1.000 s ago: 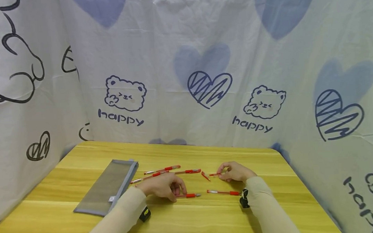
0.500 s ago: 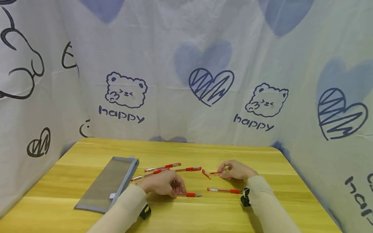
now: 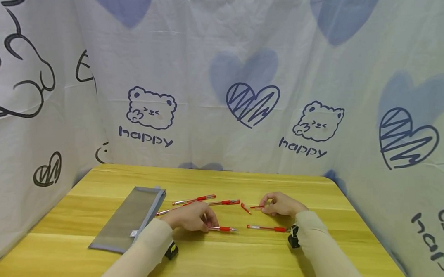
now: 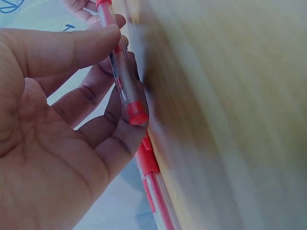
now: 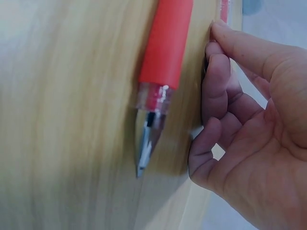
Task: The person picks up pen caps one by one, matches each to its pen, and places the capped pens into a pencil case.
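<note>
My left hand point(image 3: 192, 217) pinches an uncapped red gel pen point(image 3: 223, 229) between thumb and fingers, its tip toward the right. In the left wrist view the clear barrel and red end plug point(image 4: 137, 113) show close up. Across the table, my right hand point(image 3: 280, 204) pinches a small red pen cap point(image 3: 256, 207) at its fingertips; most of it is covered by the fingers. Another red cap point(image 3: 245, 208) lies just left of it. Below the right hand lies a second uncapped pen point(image 3: 267, 228); its bare tip point(image 5: 146, 143) shows in the right wrist view.
Several capped red pens lie behind the left hand, among them one pen point(image 3: 193, 199) at the back and one point(image 3: 225, 203) nearer the middle. A grey mesh zip pouch point(image 3: 127, 221) lies flat on the left of the wooden table point(image 3: 227, 262). Printed curtains point(image 3: 195, 44) surround the table.
My left hand has raised the uncapped pen a little and shifted it slightly left. The right hand and its cap have stayed nearly still. The head view has moved slightly.
</note>
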Demonstrator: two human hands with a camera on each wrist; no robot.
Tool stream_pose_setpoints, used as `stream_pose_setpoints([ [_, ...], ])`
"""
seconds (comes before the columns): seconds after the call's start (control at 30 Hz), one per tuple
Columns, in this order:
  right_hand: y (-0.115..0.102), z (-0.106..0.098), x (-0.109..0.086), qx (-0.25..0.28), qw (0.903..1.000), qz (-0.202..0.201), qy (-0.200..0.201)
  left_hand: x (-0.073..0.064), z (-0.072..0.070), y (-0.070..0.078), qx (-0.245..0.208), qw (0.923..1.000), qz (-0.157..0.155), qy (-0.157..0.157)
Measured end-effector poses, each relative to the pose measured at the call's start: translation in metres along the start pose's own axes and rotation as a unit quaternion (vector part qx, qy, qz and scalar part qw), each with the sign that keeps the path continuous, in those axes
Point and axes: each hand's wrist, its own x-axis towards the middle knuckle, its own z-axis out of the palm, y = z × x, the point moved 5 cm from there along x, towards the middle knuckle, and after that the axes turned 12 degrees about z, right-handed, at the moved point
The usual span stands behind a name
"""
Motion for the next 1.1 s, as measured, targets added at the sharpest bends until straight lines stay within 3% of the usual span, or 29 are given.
stream_pose_setpoints([
  [0.33,-0.008,0.000,-0.007,-0.030,0.9985,-0.036,-0.030,-0.005,-0.007,0.001,0.012,0.9999,-0.006,-0.008],
  [0.63,-0.009,0.001,-0.014,-0.014,0.9992,-0.012,-0.035,-0.009,-0.012,0.002,0.008,0.9999,0.007,-0.008],
  [1.1,-0.003,0.000,-0.015,0.013,0.9992,-0.019,-0.033,-0.012,-0.016,0.001,-0.011,0.9999,0.000,0.002],
])
